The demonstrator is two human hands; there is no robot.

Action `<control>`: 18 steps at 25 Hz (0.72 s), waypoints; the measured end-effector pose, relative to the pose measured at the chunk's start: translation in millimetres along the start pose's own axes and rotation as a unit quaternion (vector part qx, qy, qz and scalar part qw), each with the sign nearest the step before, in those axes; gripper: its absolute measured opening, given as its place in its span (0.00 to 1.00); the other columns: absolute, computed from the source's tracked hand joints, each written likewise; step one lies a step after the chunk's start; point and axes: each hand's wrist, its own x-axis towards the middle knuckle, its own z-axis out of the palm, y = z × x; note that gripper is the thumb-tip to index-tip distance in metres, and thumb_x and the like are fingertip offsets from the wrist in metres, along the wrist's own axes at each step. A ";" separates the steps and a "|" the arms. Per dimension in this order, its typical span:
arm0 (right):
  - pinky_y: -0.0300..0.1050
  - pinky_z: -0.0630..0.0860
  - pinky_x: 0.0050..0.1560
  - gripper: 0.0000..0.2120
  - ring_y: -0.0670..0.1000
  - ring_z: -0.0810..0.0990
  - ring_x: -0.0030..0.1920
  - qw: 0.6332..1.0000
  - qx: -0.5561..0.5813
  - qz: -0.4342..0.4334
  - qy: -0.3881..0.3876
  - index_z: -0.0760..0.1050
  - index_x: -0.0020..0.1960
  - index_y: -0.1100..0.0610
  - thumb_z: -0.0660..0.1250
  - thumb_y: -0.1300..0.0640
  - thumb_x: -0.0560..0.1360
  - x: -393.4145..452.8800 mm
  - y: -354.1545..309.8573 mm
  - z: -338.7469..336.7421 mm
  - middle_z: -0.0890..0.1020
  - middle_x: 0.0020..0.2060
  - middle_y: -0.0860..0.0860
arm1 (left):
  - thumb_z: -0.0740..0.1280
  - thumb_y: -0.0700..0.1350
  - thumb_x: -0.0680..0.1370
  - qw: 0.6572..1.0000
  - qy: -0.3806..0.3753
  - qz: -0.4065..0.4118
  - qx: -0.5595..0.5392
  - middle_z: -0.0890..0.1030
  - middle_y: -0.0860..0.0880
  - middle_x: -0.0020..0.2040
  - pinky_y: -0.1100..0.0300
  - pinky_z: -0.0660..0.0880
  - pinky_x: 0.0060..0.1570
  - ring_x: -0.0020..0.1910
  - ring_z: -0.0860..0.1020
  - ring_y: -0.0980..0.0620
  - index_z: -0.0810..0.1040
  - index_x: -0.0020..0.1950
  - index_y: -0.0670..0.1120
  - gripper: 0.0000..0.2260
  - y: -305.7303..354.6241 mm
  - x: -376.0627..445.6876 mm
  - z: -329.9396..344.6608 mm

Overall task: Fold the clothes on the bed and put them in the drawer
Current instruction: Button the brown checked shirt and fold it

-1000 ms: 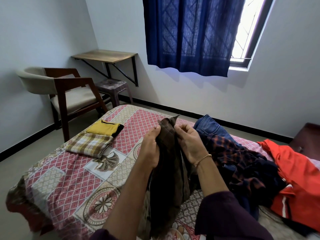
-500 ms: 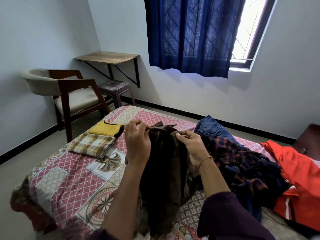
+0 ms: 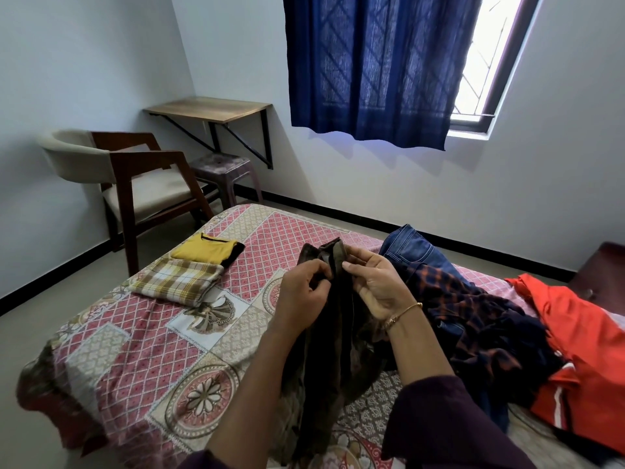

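- Pinching the brown garment (image 3: 333,336) at its top edge: left hand (image 3: 301,296) and right hand (image 3: 378,286), both closed on it.
- Folded yellow shirt (image 3: 203,249) lies on the bed (image 3: 142,340).

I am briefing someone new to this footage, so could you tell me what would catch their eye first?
Both hands, left hand and right hand, pinch a dark brown garment up at centre. An orange-red garment tops the unfolded heap on the right of the bed, and a folded yellow shirt lies far left.

white walls (image 3: 389,184) | blue curtain (image 3: 375,66) | bright window (image 3: 483,59) | wall desk (image 3: 209,110) | armchair (image 3: 125,170) | stool (image 3: 223,167)
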 end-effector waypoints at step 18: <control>0.37 0.79 0.48 0.13 0.46 0.80 0.46 0.967 -0.251 -0.031 -0.018 0.74 0.50 0.59 0.66 0.73 0.72 -4.2 2.0 10.9 0.80 0.44 0.51 | 0.65 0.41 0.78 0.957 0.036 -0.239 -0.162 0.82 0.45 0.39 0.57 0.77 0.40 0.40 0.80 0.49 0.80 0.45 0.44 0.05 4.1 -1.6 3.4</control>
